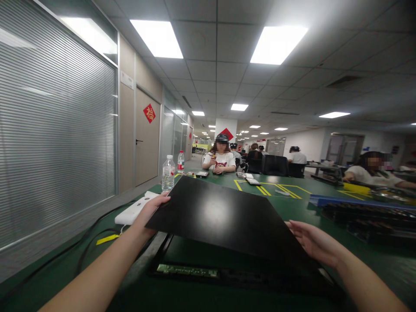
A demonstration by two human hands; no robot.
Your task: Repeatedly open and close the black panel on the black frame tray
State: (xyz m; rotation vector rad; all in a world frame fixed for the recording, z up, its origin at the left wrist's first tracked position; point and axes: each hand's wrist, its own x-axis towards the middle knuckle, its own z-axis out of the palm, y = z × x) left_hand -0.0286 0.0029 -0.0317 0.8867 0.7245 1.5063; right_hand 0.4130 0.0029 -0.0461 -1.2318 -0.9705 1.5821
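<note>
A large flat black screen panel (224, 216) is held tilted above the green table, reflecting a bright ceiling light. My left hand (152, 210) grips its left edge, thumb on top and the other fingers hidden beneath. At the right edge my right hand (313, 242) holds the panel with its fingers along the side; the fingertips are partly hidden. Below the panel lies a dark frame (162, 249), mostly covered by it. A narrow green circuit board (186, 271) shows at the frame's near side.
A white device (136, 210), black cables (87, 229) and a water bottle (168, 173) are at left. Across the green table (273, 178) sits a person (221, 160) holding a small tool. Racks of dark parts (367, 216) stand at right, near another person (373, 173).
</note>
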